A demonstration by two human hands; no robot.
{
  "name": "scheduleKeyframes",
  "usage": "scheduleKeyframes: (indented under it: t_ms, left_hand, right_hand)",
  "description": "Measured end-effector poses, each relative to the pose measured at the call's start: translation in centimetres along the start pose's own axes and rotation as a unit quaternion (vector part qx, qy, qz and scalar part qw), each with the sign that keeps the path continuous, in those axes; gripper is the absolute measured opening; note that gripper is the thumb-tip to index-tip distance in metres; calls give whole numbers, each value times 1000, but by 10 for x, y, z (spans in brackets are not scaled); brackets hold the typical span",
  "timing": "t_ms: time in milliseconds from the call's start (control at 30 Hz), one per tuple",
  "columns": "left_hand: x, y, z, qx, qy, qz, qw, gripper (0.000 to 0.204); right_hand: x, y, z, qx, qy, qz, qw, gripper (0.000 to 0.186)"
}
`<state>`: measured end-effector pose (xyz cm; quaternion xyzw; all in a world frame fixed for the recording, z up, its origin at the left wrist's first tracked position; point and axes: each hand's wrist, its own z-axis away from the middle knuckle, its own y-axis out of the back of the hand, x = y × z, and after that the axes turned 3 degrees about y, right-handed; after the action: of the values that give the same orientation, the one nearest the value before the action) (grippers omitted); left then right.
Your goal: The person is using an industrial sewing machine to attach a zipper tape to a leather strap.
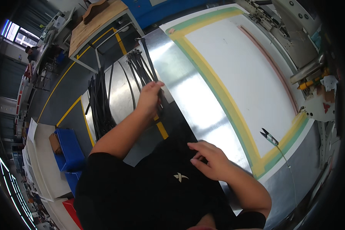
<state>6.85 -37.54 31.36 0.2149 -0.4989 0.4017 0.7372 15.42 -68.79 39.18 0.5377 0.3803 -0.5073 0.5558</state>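
Note:
My left hand [149, 97] is closed around a long black strap [148, 60], whose far part stretches away over the edge of the metal table. Just left of it lies a bunch of black straps [137, 65] with small fittings at their far ends. Farther left, a thicker bundle of black straps [99, 103] hangs over a shiny metal surface [120, 90]. In front of my torso, my right hand [211, 159] is held with bent fingers and thumb apart, and nothing shows in it. It is near the metal table's [209, 115] front edge.
A white board [234, 69] edged with yellow and green tape covers much of the table. Thread snips [270, 137] on a cord lie on it near the right. A sewing machine [295, 34] stands along the far right. Blue bins [69, 149] and a wooden-topped table [96, 27] are at left.

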Motion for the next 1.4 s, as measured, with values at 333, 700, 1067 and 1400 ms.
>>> scheduleKeyframes:
  t_ms: [333,700,1067,1400]
  left_hand:
    - [136,89,6,78,-49,114,989,25]
    - [106,163,-119,209,-35,165,963,12]
    - [-51,192,-173,180,196,101,959,8]
    - [-130,168,-163,154,165,68,972,14]
  right_hand:
    - [31,3,11,40,47,-18,998,48]
    - [31,7,13,28,43,-37,998,44]
    - [28,10,6,14,48,-44,998,37]
    - [27,11,8,33,39,-47,998,36]
